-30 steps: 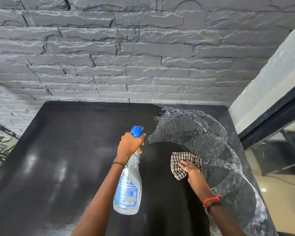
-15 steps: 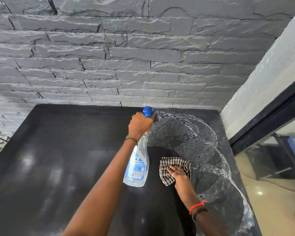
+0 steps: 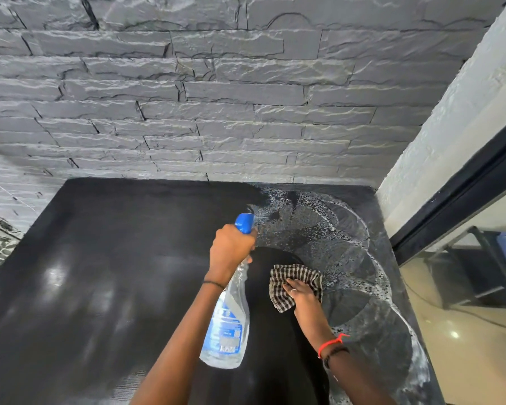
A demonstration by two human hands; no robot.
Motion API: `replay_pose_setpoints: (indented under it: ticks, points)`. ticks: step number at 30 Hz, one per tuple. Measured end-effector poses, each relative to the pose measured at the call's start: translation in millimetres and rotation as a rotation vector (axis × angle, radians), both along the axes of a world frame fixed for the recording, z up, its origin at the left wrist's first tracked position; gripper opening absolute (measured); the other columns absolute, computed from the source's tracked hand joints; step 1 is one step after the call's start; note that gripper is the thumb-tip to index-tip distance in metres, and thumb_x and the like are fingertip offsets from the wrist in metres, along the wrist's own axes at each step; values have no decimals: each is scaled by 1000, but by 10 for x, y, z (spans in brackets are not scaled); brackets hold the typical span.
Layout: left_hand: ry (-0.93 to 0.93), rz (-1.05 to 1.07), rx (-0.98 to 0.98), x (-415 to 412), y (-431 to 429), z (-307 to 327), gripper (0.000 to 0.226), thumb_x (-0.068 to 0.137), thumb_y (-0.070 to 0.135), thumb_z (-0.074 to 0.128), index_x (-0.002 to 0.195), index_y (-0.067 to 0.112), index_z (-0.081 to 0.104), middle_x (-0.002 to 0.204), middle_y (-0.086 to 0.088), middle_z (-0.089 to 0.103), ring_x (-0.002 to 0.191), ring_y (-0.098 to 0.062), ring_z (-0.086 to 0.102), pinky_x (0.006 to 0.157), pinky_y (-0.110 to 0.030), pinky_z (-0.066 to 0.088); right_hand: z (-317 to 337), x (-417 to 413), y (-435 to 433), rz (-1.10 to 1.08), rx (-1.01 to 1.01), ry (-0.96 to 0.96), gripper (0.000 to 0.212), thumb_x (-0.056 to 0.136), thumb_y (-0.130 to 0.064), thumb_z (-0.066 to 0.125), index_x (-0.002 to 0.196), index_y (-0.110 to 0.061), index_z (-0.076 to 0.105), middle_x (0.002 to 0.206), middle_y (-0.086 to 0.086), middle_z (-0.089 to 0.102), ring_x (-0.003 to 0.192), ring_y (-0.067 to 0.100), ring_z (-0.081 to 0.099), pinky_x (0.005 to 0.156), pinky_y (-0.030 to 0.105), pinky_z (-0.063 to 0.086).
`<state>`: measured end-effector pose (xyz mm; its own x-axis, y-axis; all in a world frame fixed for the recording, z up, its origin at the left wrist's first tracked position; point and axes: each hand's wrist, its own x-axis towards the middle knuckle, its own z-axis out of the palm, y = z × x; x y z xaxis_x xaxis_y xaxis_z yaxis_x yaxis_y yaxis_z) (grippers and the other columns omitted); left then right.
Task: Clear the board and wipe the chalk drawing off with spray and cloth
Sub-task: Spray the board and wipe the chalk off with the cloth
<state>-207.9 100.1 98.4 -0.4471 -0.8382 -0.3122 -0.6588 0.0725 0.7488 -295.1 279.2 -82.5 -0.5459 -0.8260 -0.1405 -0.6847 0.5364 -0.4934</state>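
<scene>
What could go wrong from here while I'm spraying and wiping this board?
1. The spray bottle in the left hand points at the far corner, so mist may land on the stone wall.
2. Foamy liquid lies along the board's right edge and could run off onto the floor.
3. The bunched cloth under the right hand may smear chalky residue onto the dark cleaned part.

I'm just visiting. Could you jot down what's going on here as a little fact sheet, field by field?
place: black board against a grey stone wall
left hand: grips a spray bottle, blue nozzle aimed at the board's far right part
right hand: presses a checked cloth onto the board
chalk drawing: white curved marks, wet and speckled, on the right side
left side of board: dark, no chalk lines visible
progress: wiping not finished
</scene>
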Motion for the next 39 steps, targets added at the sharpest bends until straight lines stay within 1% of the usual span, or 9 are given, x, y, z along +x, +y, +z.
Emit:
replay_pose_setpoints:
  ticks: [7, 11, 15, 18, 23, 27, 30, 32, 39]
  points:
    - [19, 136, 61, 526, 38, -187, 32, 78, 41, 62, 67, 11, 65, 58, 2, 70, 53, -24, 69, 76, -43, 59, 74, -33, -6, 29, -25, 15, 60, 80, 17, 40, 131, -11, 52, 142, 5, 45, 136, 18, 33, 112, 16, 9]
    - [45, 177, 84, 684, 28, -238, 35, 77, 47, 64, 69, 13, 67, 66, 0, 73, 56, -26, 69, 77, -44, 59, 173, -252, -88, 62, -37, 35, 59, 80, 16, 39, 131, -11, 52, 141, 6, 46, 133, 18, 36, 111, 17, 14]
    - [55, 246, 86, 802, -14, -288, 35, 86, 41, 65, 77, 7, 70, 69, 1, 74, 46, -21, 66, 72, -39, 60, 310, -602, -496, 22, -50, 76, 57, 77, 21, 36, 125, -3, 57, 133, 15, 54, 126, 24, 47, 109, 18, 21]
    - [41, 265, 77, 854, -40, -305, 36, 86, 40, 64, 77, 6, 71, 70, -1, 74, 47, -20, 65, 67, -31, 56, 368, -699, -966, -5, -25, 66, 37, 85, 12, 40, 113, 4, 63, 118, 22, 62, 113, 30, 57, 104, 33, 37]
    - [41, 277, 60, 878, -84, -304, 34, 88, 37, 64, 73, 7, 70, 70, -4, 74, 45, -19, 64, 68, -33, 56, 195, -434, -1668, 68, 32, 54, 28, 85, 0, 44, 98, -2, 68, 99, 16, 68, 98, 29, 63, 88, 38, 49]
    - [57, 325, 61, 833, -158, -287, 33, 86, 36, 66, 71, 7, 70, 69, -5, 74, 44, -22, 65, 65, -33, 56, 371, 57, -1596, 312, -23, 61, 34, 85, 5, 40, 107, -5, 65, 110, 12, 64, 108, 26, 57, 97, 36, 43]
    - [100, 355, 72, 792, -201, -251, 29, 85, 33, 66, 70, 9, 70, 71, -6, 74, 43, -22, 63, 63, -35, 58, 415, 235, -1202, 444, -48, 106, 45, 86, 11, 39, 128, -1, 52, 136, 14, 49, 129, 27, 40, 114, 27, 19]
    - [101, 352, 63, 766, -247, -227, 28, 86, 33, 66, 71, 10, 70, 72, -4, 74, 41, -20, 63, 62, -32, 57, 324, 176, -906, 470, -93, 88, 55, 82, 13, 45, 134, -6, 47, 144, 10, 42, 136, 24, 33, 114, 20, 7]
    - [114, 319, 70, 686, -440, -233, 26, 87, 31, 65, 73, 9, 68, 72, -3, 73, 40, -19, 62, 54, -25, 49, 194, -877, -540, 308, -11, 37, 72, 64, 25, 46, 126, -11, 57, 134, 8, 53, 128, 25, 44, 110, 17, 13]
